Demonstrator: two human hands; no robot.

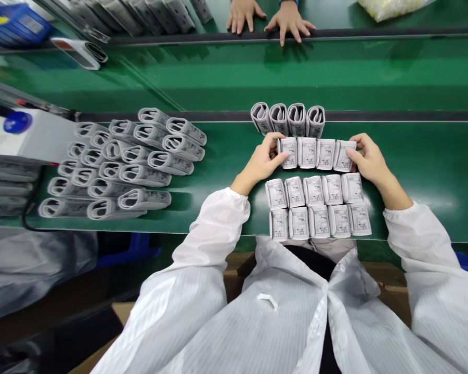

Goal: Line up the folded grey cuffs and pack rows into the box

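Observation:
My left hand [265, 158] pinches the left end of a short row of rolled grey cuffs [307, 153], thumb on the near face and fingers behind. At the row's right end, my right hand [367, 157] grips in the same way. Black line drawings are printed on the cuffs' upward faces. Just beyond this row stand several more rolled cuffs [296, 119] with their coiled ends showing. Closer to my body, two neat rows of cuffs [319, 205] lie side by side, printed faces up.
Many rolled cuffs [117, 161] are stacked on the green bench [218, 208] to the left, beside a white box with a blue knob [17, 122]. Across the green channel, another person's hands [288, 22] rest on the far ledge. A blue bin [15, 23] stands far left.

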